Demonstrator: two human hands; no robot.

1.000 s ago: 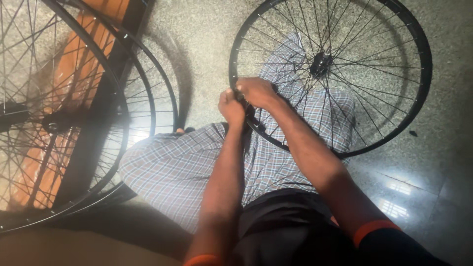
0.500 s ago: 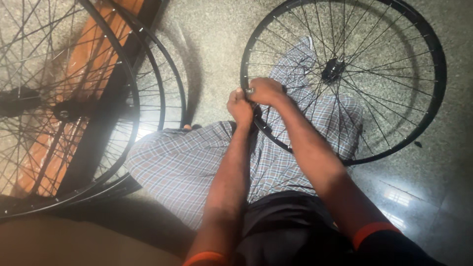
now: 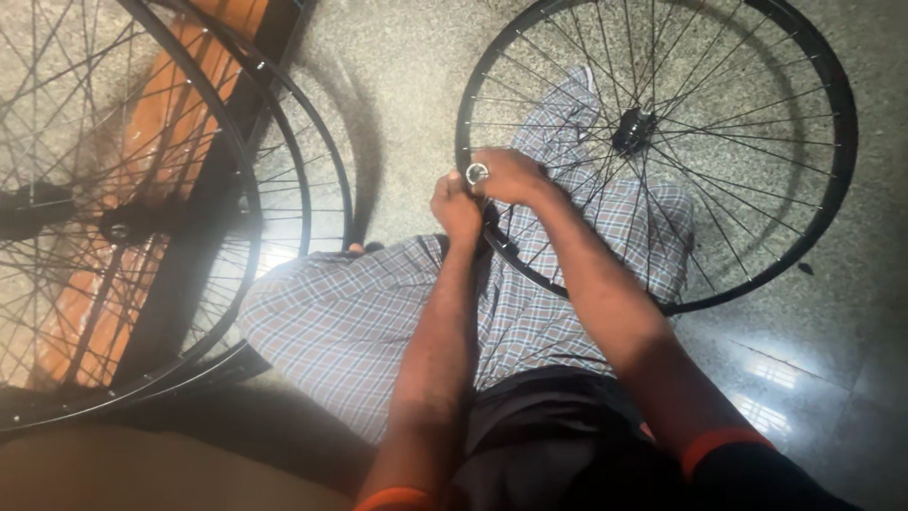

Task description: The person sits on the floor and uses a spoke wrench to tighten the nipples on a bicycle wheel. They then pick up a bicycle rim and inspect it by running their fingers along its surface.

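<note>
one view only, from the person's head, facing steeply down along both forearms to the lap and floor. it sits close: the left hand (image 3: 456, 208) and right hand (image 3: 506, 175) meet near the centre, at the wheel (image 3: 823, 66) that fills the upper right. more wheels (image 3: 241, 170) crowd the left edge, cut off by the frame.

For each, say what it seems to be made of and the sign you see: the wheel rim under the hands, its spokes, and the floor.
Rim: probably metal, black coated; thin, smooth hoop with a dull sheen.
Spokes: likely steel wire; thin, straight, some glinting.
Floor: looks like speckled polished stone or terrazzo; glossy reflections at lower right.
</note>
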